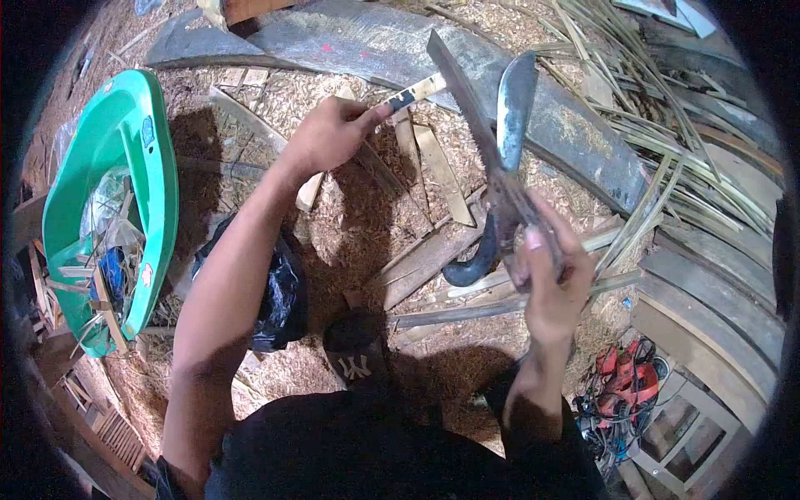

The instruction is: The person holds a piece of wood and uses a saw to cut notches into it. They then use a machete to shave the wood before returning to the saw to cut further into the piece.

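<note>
My left hand is closed around a short pale stick with a black patch, its far end pointing up and right. In my right hand is a handsaw, gripped by its handle, the toothed blade slanting up and left. The blade overlaps the stick's far end in this view. Just behind the saw lies a machete with a broad blade and a curved black handle, partly hidden by the saw.
Wood shavings and offcuts cover the ground. A long grey plank lies across the back, with thin strips at right. A green plastic tub stands left, near a black plastic bag. Red power tools with cords lie lower right.
</note>
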Available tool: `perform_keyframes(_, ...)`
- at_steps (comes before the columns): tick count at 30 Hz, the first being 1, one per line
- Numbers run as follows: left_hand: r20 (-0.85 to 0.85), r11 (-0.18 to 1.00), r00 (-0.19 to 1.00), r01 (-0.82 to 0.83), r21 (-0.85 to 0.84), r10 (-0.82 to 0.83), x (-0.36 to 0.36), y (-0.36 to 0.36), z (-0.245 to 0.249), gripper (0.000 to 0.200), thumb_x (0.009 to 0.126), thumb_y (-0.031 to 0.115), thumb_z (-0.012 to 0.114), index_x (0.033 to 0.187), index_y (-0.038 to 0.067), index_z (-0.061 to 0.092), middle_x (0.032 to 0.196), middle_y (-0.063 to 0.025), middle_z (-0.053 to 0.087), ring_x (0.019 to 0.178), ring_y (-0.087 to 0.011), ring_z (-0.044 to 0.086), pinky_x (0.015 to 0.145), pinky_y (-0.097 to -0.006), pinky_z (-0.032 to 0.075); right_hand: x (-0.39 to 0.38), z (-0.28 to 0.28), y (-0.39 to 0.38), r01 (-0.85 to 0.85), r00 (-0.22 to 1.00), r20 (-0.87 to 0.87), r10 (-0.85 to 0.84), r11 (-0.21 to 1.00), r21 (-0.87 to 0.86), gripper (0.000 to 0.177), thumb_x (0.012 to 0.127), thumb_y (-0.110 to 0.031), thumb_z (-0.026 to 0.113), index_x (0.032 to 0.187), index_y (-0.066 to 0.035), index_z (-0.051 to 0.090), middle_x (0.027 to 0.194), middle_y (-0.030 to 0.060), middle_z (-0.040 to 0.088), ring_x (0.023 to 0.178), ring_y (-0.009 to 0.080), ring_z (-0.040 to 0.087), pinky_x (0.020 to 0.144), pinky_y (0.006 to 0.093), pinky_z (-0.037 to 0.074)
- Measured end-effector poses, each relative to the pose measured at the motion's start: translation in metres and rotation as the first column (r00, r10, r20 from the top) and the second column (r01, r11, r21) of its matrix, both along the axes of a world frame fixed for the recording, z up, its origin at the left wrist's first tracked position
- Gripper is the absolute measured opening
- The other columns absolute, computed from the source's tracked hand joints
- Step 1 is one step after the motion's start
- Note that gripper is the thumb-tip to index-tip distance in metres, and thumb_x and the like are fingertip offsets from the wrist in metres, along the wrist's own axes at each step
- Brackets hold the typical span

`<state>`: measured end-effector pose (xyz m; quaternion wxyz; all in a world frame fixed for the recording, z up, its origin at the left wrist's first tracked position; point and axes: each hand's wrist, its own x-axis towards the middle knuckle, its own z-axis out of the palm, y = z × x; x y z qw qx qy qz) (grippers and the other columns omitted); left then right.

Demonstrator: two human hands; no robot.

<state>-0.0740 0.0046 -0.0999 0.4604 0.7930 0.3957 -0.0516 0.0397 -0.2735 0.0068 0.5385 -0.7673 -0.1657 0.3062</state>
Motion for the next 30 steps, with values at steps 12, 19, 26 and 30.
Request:
perform_keyframes(12,-0.082,0.984,0.995,0.033,-0.175,-0.048,0.007,0.02,-0.01,0.085,0.098,0.076,0.042,0.082,-0.003,0.068,0.071,-0.0102,0.06,0.067,-0.0225,0.056,0.069,-0.038,0.048,0.02,0.018,0.016,-0.09,0.996,-0.027,0.09,0.996,-0.004,0.038,0.104,-0.012,0.06,0.142,-0.003,0.06,0.074,-0.0038,0.056,0.059,0.0031,0.048,0.053,0.0207,0.04)
perform_keyframes(19,-0.168,0.96,0.976,0.092,-0.265,-0.139,0.01,0.03,-0.006,0.086,0.099,0.075,0.039,0.091,-0.007,0.067,0.082,-0.0164,0.065,0.076,-0.0287,0.06,0.076,-0.0435,0.049,0.059,0.058,0.042,-0.167,0.986,-0.059,0.158,0.962,-0.215,0.034,0.104,-0.011,0.059,0.137,-0.005,0.064,0.065,-0.0057,0.052,0.052,0.0026,0.044,0.046,0.0223,0.033)
perform_keyframes(26,-0.14,0.982,0.986,0.062,-0.177,-0.087,-0.002,0.02,0.009,0.086,0.098,0.073,0.046,0.096,-0.009,0.071,0.094,-0.0227,0.072,0.09,-0.0304,0.067,0.083,-0.043,0.05,0.081,0.078,0.059,-0.32,0.86,0.248,0.446,0.85,-0.418,0.031,0.1,-0.015,0.063,0.125,0.003,0.068,0.113,0.0239,0.074,0.103,0.0258,0.07,0.097,0.036,0.051)
perform_keyframes(30,-0.097,0.981,0.993,0.04,-0.191,-0.059,-0.006,0.016,0.023,0.068,0.099,0.06,0.058,0.094,-0.007,0.072,0.083,-0.0171,0.07,0.08,-0.026,0.066,0.078,-0.0408,0.051,0.086,0.082,0.056,-0.476,0.597,0.486,0.638,0.769,-0.426,0.035,0.1,-0.015,0.061,0.131,0.001,0.065,0.114,0.0265,0.072,0.106,0.0326,0.071,0.095,0.0367,0.052)
